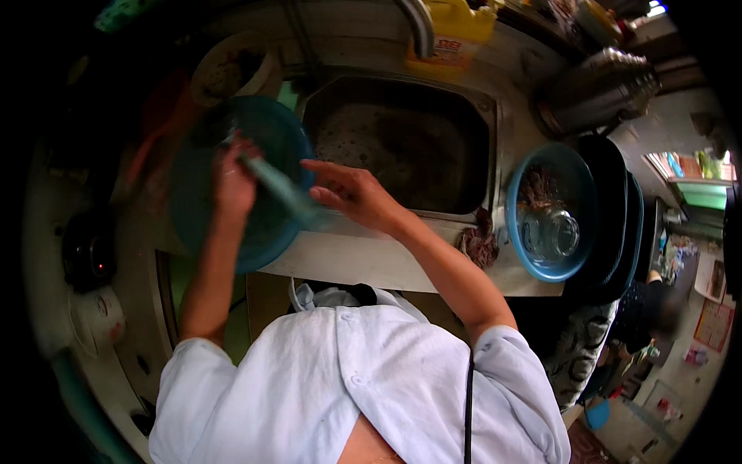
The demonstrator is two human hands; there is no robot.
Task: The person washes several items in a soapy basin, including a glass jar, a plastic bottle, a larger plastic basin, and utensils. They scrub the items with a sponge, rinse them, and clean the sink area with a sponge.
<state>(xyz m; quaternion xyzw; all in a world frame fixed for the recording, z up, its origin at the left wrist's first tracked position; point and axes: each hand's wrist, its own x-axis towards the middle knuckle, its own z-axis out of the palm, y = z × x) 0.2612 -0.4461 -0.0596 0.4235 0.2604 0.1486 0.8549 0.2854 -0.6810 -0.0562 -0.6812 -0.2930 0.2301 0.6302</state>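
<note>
My left hand [235,177] is over a blue-green plastic basin [269,255] at the counter's left. It is closed around a long, pale green object [281,188], too blurred by motion to name more exactly. The object's free end slants down to the right, near my right hand. My right hand [356,194] is above the sink's left front rim, fingers apart and nothing visibly held. Beside it lies a rectangular steel sink [406,145] with a wet, dark bottom. The basin's inside is dim, so its contents are hard to tell.
Right of the sink, a blue basin [513,232] holds a clear glass jar [553,235] and a brown scouring pad [538,185]. Another pad [480,246] sits on the counter edge. A faucet [420,26], yellow jug [458,35], metal thermos [600,90] and white bowl [269,75] stand around.
</note>
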